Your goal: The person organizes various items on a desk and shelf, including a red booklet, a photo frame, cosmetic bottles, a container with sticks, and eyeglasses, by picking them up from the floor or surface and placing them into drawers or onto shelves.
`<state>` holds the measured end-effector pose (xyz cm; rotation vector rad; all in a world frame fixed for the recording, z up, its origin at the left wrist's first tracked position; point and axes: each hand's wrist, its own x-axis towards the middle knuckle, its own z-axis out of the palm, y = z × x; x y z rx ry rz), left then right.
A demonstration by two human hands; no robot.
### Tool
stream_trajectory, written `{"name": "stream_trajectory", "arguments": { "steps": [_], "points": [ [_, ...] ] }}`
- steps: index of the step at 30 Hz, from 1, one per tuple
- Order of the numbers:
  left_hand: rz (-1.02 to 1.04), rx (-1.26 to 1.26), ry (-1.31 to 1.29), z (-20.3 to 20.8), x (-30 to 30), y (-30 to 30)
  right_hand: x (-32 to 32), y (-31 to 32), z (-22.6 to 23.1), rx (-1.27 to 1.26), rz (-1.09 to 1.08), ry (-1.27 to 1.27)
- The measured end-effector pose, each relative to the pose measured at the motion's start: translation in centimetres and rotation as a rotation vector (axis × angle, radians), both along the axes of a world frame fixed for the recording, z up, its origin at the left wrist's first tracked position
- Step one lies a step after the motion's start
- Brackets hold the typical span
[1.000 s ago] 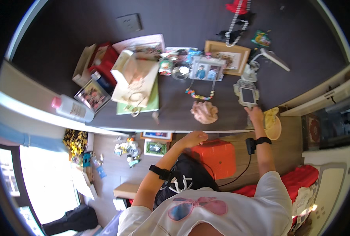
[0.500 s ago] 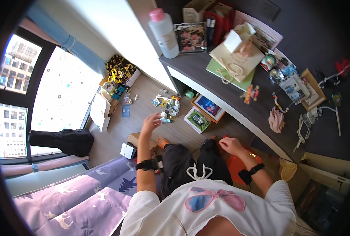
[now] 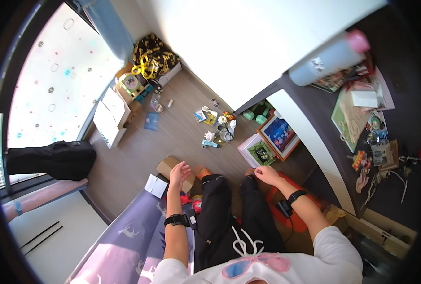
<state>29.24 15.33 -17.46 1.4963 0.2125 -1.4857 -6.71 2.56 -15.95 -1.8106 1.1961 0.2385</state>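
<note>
My left hand (image 3: pixel 179 176) hangs in the air with its fingers stretched out and nothing in it. Below it on the floor is an open cardboard box (image 3: pixel 167 166), with a white box (image 3: pixel 155 186) beside that. My right hand (image 3: pixel 266 175) is held above my right leg, its fingers curled in, and no object shows in it. Farther ahead on the floor lies a cluster of small things: a teal tube (image 3: pixel 210 143), a clear jar (image 3: pixel 226 134) and several little packets (image 3: pixel 210 118). A pink-edged box (image 3: pixel 256 150) and an orange-framed picture (image 3: pixel 279 137) stand right of them.
A dark desk (image 3: pixel 310 106) on the right carries a large pink-capped bottle (image 3: pixel 325 59), bags and trinkets. Green dumbbells (image 3: pixel 257 116) sit beneath it. On the left are a black instrument case (image 3: pixel 52 160), white boxes (image 3: pixel 111 116) and a bed (image 3: pixel 120 236). An orange-red stool (image 3: pixel 291 220) stands by my right leg.
My view has shifted, so the floor cluster looks closer and the desk lies farther right. My left hand now appears lower, over the cardboard box; my right hand stays curled.
</note>
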Motion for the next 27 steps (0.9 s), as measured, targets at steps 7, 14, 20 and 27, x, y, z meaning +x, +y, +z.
{"name": "stream_trajectory", "arguments": {
  "steps": [7, 14, 20, 27],
  "points": [
    [0.184, 0.120, 0.120, -13.7, 0.5, -0.8, 6.1, -5.4, -17.2, -0.093, -0.179, 0.094],
    [0.278, 0.143, 0.130, -26.6, -0.8, -1.7, 11.6, -9.1, -35.2, -0.251, -0.209, 0.280],
    [0.323, 0.181, 0.167, -34.6, -2.8, -1.0, 16.4, -8.9, -42.5, -0.370, -0.355, 0.419],
    [0.334, 0.235, 0.168, -37.9, -4.2, 0.4, 14.1, -11.2, -43.6, -0.407, -0.834, 0.296]
  ]
}}
